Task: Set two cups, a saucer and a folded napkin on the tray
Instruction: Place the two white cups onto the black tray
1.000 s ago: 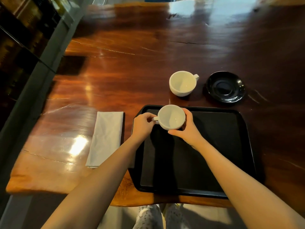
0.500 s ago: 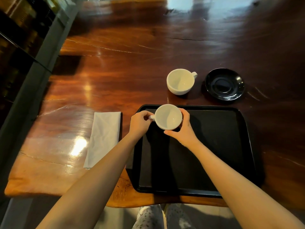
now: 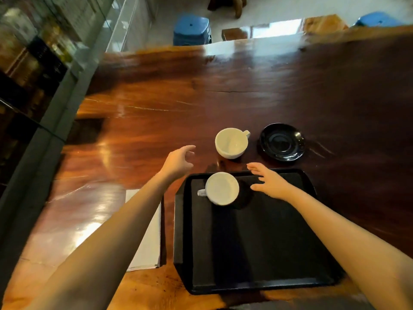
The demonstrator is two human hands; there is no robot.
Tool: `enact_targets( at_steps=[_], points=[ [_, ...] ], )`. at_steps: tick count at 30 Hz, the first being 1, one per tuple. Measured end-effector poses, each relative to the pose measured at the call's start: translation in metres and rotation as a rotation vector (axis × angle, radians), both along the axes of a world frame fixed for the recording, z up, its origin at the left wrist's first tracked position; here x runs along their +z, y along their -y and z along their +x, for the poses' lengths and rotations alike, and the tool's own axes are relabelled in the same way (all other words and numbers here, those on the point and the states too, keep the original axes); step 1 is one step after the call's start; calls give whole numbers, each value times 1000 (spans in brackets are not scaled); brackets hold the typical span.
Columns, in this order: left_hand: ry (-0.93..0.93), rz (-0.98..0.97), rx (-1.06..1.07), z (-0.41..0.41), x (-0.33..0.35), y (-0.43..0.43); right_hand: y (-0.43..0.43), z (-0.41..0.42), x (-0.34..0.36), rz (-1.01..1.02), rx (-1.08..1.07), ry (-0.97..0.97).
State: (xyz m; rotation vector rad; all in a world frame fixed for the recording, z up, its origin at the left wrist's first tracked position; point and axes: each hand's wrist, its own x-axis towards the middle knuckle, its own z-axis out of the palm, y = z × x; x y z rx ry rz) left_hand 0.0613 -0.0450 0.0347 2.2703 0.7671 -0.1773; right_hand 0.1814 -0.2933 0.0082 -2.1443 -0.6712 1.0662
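A white cup (image 3: 221, 188) stands on the black tray (image 3: 268, 253) in its far left corner, handle pointing left. A second white cup (image 3: 231, 142) stands on the wooden table just beyond the tray, handle to the right. The black saucer (image 3: 282, 141) lies to the right of that cup. A folded white napkin (image 3: 148, 240) lies left of the tray, partly hidden by my left forearm. My left hand (image 3: 178, 162) hovers open left of the far cup. My right hand (image 3: 269, 181) is open over the tray's far edge, right of the near cup.
The dark glossy wooden table (image 3: 245, 86) stretches far ahead. A glass-fronted cabinet (image 3: 33, 74) runs along the left side. Blue stools (image 3: 191, 30) stand beyond the table's far edge.
Both hands have let go of the cup, which now stands on the tray. The hands have spread apart and moved toward the far cup. The camera has tilted up.
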Motion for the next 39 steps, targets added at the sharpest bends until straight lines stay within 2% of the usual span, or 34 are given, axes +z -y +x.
enact_targets(
  at_steps=[7, 14, 19, 26, 33, 39],
  points=[
    [-107, -184, 12, 55, -18, 19, -14, 63, 26, -232, 122, 334],
    [-50, -367, 132, 84, -43, 28, -58, 117, 23, -289, 230, 450],
    [38, -507, 219, 88, -54, 31, -83, 136, 3, -234, 271, 405],
    [113, -447, 138, 90, -59, 36, -88, 149, -21, -115, 258, 425],
    [151, -445, 131, 84, -47, 37, -72, 151, 2, 50, 292, 439],
    [252, -553, 58, 76, -14, 48, -42, 148, 42, 138, 262, 445]
  ],
)
